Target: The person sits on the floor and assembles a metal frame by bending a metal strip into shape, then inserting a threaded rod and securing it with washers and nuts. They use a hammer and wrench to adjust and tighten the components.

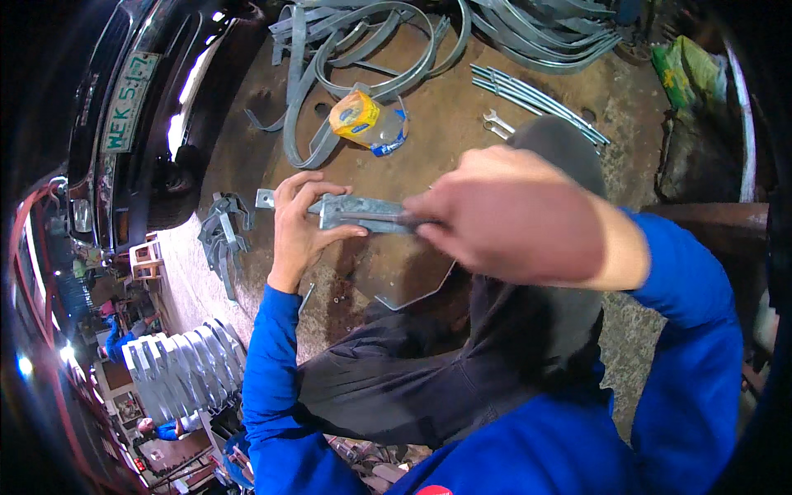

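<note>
My left hand (299, 216) grips a flat grey metal bracket (345, 206) above the brown metal work surface, thumb below and fingers over it. One end of the bracket, with a hole in it, sticks out to the left of my hand. My right hand (487, 210), smeared by motion, is closed around the end of a slim dark rod-like tool (375, 218), which lies along the bracket's face. Whether it is a file cannot be told. Beyond my hands a yellow-labelled clear plastic container (356, 117) lies tilted, and a wrench (497, 124) rests further right.
Curved metal strips (396, 78) are heaped at the far side. Several threaded rods (540, 103) lie far right. Small metal brackets (223, 235) are piled left, near a dark vehicle (115, 173). A stack of bent metal parts (186, 367) stands lower left. Other people are in the background.
</note>
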The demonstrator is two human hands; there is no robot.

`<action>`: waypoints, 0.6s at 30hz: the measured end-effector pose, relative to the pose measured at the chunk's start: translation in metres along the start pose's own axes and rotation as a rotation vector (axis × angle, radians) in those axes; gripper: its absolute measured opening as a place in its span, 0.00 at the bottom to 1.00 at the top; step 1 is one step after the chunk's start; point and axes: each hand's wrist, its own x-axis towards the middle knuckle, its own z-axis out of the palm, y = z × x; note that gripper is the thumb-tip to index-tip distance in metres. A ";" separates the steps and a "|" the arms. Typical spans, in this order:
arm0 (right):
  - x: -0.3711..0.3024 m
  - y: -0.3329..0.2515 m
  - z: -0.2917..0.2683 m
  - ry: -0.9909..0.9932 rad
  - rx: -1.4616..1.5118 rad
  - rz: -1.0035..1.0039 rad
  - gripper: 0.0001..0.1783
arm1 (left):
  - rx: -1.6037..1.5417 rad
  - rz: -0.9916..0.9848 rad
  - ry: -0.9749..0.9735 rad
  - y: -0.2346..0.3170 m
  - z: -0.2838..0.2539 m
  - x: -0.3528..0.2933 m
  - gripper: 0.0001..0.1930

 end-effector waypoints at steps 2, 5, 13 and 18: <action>-0.007 -0.009 -0.016 -0.005 -0.020 0.002 0.07 | 0.071 0.032 -0.048 0.000 -0.008 -0.006 0.30; 0.005 -0.007 0.021 0.075 -0.037 -0.030 0.06 | 0.044 0.031 -0.094 0.005 -0.002 -0.006 0.30; 0.018 -0.015 0.029 0.099 -0.080 0.027 0.07 | 0.054 0.058 -0.053 -0.005 -0.001 -0.002 0.31; 0.025 -0.019 0.018 -0.116 -0.152 0.075 0.07 | 0.029 0.088 -0.057 -0.003 -0.004 -0.010 0.29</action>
